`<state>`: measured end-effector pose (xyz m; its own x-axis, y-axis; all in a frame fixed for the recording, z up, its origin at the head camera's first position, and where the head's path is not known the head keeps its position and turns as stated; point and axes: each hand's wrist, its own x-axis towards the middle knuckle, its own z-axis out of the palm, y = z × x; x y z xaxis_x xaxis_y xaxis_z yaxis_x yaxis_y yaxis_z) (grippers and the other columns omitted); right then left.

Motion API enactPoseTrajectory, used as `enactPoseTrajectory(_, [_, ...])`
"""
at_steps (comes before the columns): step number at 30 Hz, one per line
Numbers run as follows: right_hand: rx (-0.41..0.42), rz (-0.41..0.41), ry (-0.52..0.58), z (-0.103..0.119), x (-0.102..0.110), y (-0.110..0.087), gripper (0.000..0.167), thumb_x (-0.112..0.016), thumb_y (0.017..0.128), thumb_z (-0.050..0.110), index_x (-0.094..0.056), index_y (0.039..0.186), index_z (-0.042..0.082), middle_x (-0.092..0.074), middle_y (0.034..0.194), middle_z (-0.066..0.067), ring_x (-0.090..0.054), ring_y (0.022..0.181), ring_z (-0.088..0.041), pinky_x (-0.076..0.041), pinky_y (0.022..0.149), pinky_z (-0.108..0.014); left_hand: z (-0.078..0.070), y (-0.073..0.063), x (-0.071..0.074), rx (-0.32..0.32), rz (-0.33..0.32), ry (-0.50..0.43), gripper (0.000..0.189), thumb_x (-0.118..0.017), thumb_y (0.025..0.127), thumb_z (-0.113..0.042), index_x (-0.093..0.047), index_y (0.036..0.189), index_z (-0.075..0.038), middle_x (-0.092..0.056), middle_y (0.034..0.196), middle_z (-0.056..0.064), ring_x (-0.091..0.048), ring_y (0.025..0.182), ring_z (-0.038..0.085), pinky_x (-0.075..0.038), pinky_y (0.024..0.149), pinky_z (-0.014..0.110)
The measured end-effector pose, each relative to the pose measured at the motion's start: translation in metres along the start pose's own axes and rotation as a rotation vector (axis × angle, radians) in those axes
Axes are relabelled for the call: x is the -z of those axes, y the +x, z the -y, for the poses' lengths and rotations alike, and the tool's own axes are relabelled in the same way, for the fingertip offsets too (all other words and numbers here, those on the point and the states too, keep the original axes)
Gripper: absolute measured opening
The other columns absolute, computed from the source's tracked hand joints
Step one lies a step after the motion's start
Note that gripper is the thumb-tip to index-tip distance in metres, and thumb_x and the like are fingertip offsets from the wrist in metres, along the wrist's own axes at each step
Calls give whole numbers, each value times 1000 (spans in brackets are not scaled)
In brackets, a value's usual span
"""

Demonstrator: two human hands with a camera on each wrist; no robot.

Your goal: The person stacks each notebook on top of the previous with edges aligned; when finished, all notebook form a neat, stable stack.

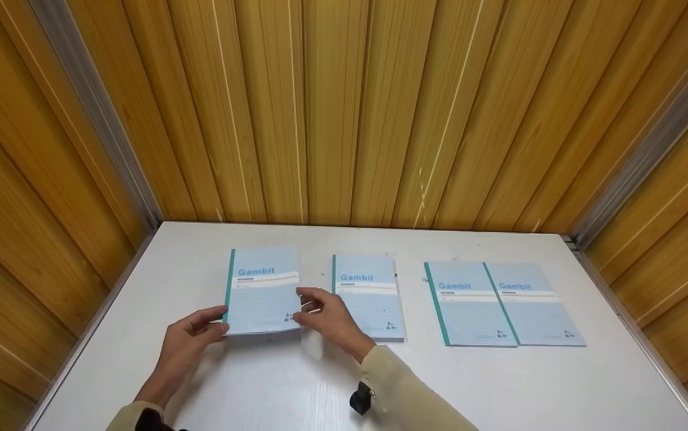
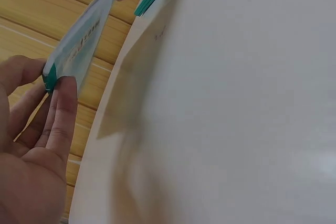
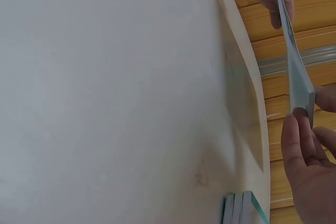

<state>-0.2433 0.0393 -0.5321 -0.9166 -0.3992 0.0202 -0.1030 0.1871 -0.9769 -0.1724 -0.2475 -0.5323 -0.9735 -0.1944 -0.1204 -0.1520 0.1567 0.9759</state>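
Observation:
A light-blue notebook (image 1: 263, 293) with a green spine and the word Gambit on its cover is held up above the table between both hands. My left hand (image 1: 185, 341) pinches the spine side near the lower corner, thumb on one face and fingers on the other, as the left wrist view shows of the notebook (image 2: 79, 51). With thumb and fingers, my right hand (image 1: 332, 317) pinches the opposite edge of the notebook (image 3: 299, 77). That hand partly covers a stack of matching notebooks (image 1: 368, 299) behind it.
To the right lie two more matching notebooks (image 1: 469, 317) (image 1: 538, 305) side by side, the left one's edge meeting the other's spine. Everything rests on a white table (image 1: 607, 383), backed by a wood-patterned panel wall (image 1: 332, 120) with similar side walls.

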Motion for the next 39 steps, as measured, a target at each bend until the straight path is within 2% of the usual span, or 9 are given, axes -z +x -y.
enactPoseTrajectory(3, [27,-3,-23,0,10,-4,54,-80,94,7,-63,144,1,-66,121,-8,-67,107,-20,-60,86,-30,-2,1,-8,-22,0,50,39,-77,96,-6,-71,135,-2,-69,134,14,-68,107,23,-60,86,25])
enactPoseTrajectory(7, [62,-11,-63,0,23,-8,55,-79,95,8,-61,145,-1,-65,123,-11,-67,109,-24,-60,89,-30,-5,0,-21,-87,-6,101,36,-79,94,-7,-74,130,-3,-71,129,11,-67,107,23,-58,84,22])
enactPoseTrajectory(11, [111,-20,-96,-2,37,-14,55,-79,96,8,-60,146,-3,-64,125,-13,-67,111,-28,-59,92,-32,-8,0,-35,-162,-2,85,36,-81,93,-5,-75,128,-3,-73,127,11,-69,106,24,-58,85,22])
enactPoseTrajectory(14, [130,-34,-125,-5,46,-19,55,-78,97,10,-59,147,-2,-64,125,-12,-66,112,-27,-58,94,-32,-8,1,-46,-193,9,47,36,-82,92,-3,-75,127,-3,-73,127,10,-69,106,24,-58,86,23])
enactPoseTrajectory(21, [158,-70,-133,-12,64,-33,55,-78,97,6,-58,146,-7,-64,127,-17,-67,112,-32,-58,96,-36,-8,1,-69,-194,33,34,34,-82,91,-4,-77,125,-4,-74,124,8,-69,105,24,-59,84,25])
enactPoseTrajectory(26, [149,-93,-163,-16,80,-40,54,-78,98,9,-58,146,-5,-64,126,-16,-67,113,-32,-58,96,-33,-10,1,-86,-211,63,38,31,-83,91,-5,-78,122,-5,-75,121,8,-70,102,23,-61,81,26])
enactPoseTrajectory(34, [102,-155,-209,-22,103,-54,54,-79,97,10,-60,146,-2,-67,126,-14,-67,113,-30,-57,96,-33,-15,4,-112,-236,115,58,30,-83,92,-8,-79,122,-5,-75,119,8,-70,99,23,-61,79,27])
enactPoseTrajectory(39, [85,-183,-194,-28,115,-62,53,-79,96,7,-61,144,-4,-68,127,-15,-67,113,-31,-58,96,-34,-15,5,-127,-235,144,72,32,-82,92,-9,-78,123,-5,-75,119,8,-70,97,22,-60,79,28])
